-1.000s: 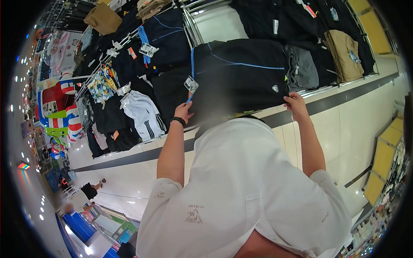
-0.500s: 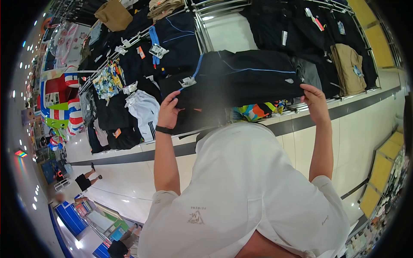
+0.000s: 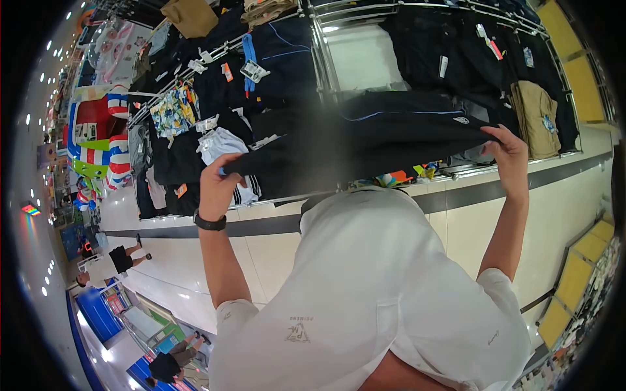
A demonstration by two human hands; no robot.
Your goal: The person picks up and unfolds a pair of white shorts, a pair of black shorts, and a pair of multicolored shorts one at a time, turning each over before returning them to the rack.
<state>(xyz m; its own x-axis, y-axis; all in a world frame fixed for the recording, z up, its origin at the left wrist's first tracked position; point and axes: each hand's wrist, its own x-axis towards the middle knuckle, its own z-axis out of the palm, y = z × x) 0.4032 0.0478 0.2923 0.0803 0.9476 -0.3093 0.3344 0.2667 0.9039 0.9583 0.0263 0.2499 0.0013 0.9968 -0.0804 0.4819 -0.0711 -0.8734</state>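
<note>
A pair of black track pants (image 3: 391, 140) with thin blue piping is stretched sideways between my two hands, above the clothes rack. My left hand (image 3: 218, 188), with a dark watch at the wrist, pinches one end of it. My right hand (image 3: 512, 159) grips the other end between thumb and fingers, near a small pale logo. A smeared patch blurs the middle of the fabric. Under its lower edge shows some brightly patterned cloth (image 3: 394, 178). White shorts (image 3: 220, 144) lie just beyond my left hand, partly covered.
Metal rails frame the display, with a bare pale panel (image 3: 362, 57) at the back. Khaki trousers (image 3: 538, 120) hang at the right, and patterned shorts (image 3: 175, 114) lie at the left. A brown paper bag (image 3: 189, 18) stands behind. People are farther off at lower left.
My hands have moved farther apart, the left one left and downward, the right one right. The track pants are pulled longer and narrower between them.
</note>
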